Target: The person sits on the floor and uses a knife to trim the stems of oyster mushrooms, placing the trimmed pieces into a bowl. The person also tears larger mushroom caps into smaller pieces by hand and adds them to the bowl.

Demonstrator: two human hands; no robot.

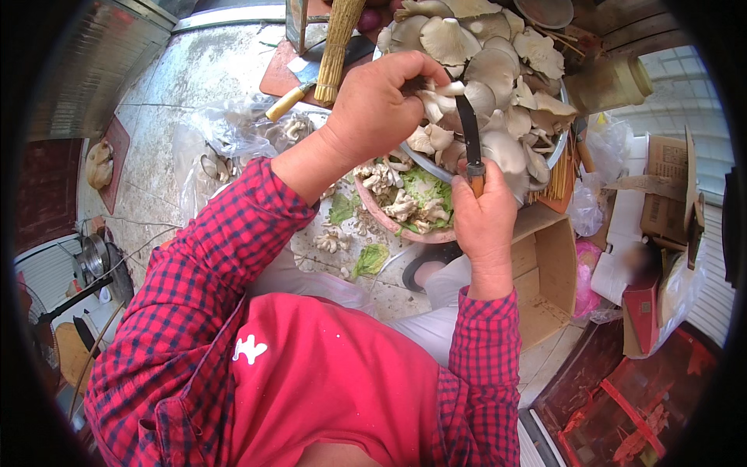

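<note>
My left hand (379,105) grips a piece of oyster mushroom (439,104) by its pale stems. In my right hand (485,219) is a knife (468,125) with a dark blade and a wooden handle, its blade pointing away from me and lying against the stem. Both hands are over the near rim of a large basin (429,163) heaped with grey oyster mushrooms (493,73). Below it, partly hidden by the basin and my right hand, a pink bowl (379,213) holds mushroom stem ends (402,205) and green leaf scraps (425,185).
Left of the bowl lies a clear plastic bag (224,137) with mushrooms in it. A straw brush (338,49) and a yellow-handled tool (287,104) are beyond. An open cardboard box (545,280) stands at right. Leaf scraps (370,260) litter the tiled floor (157,117).
</note>
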